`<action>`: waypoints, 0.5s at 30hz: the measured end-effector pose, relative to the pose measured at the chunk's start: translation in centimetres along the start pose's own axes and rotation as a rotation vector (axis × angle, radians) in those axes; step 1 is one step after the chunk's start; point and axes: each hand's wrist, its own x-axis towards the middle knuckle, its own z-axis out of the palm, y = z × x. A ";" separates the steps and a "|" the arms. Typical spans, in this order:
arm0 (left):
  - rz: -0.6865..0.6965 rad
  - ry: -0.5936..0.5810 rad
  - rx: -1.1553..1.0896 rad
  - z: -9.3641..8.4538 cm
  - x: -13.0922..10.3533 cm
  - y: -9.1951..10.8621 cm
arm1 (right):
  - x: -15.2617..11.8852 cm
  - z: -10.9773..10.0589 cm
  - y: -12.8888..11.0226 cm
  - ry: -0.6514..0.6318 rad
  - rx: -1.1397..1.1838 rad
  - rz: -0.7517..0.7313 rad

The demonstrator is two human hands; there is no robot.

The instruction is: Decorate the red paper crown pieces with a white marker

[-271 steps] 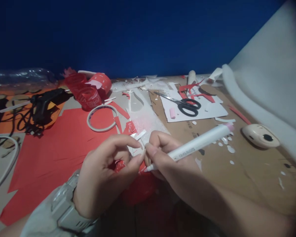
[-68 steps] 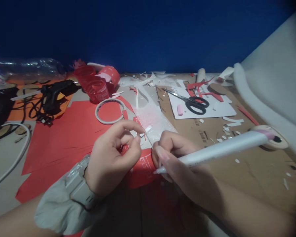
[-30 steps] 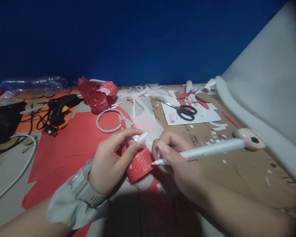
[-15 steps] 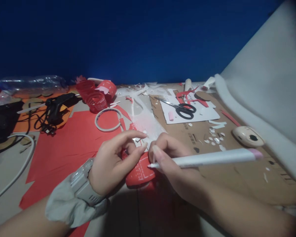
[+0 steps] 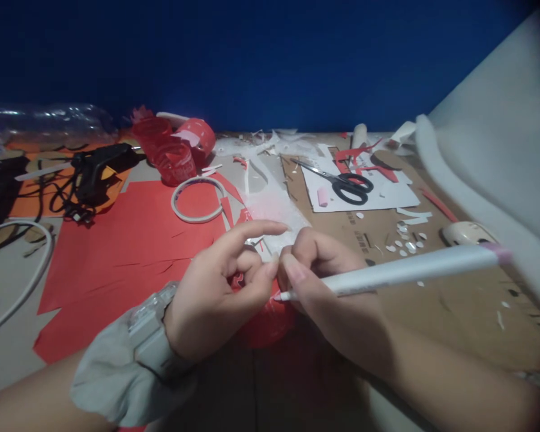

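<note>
My left hand (image 5: 220, 291), with a grey scrunchie and a watch-like band at the wrist, is closed on a small red piece (image 5: 267, 324). That piece looks curved like a cup and has pale lines on its face; my fingers hide much of it. In my right hand (image 5: 326, 279) a white marker (image 5: 414, 268) with a pink end is pinched between thumb and fingers. Its tip meets the red surface close beside my left thumb. Both hands are side by side over the front of the work surface.
Red paper sheets (image 5: 130, 234) lie left under a tape ring (image 5: 198, 221). Behind stand red cups (image 5: 176, 162) and a black glue gun (image 5: 92, 168) with its cord. To the right are scissors (image 5: 353, 187) on white paper, paper scraps, cardboard (image 5: 436, 324) and a cream device (image 5: 465, 233).
The view has tilted and shifted slightly. The red piece has been turned, showing fewer white lines, and the marker tip now sits nearer my left thumb.
</note>
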 end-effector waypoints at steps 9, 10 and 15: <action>0.011 0.023 -0.010 0.0 0.3 -0.1 | 0.1 -0.3 0.1 -0.036 0.023 0.008; 0.009 0.024 -0.007 0.0 0.3 -0.2 | 0.1 -0.3 0.1 -0.042 0.023 0.005; 0.013 0.033 0.013 0.0 0.4 -0.2 | 0.0 -0.3 0.0 -0.037 0.015 -0.011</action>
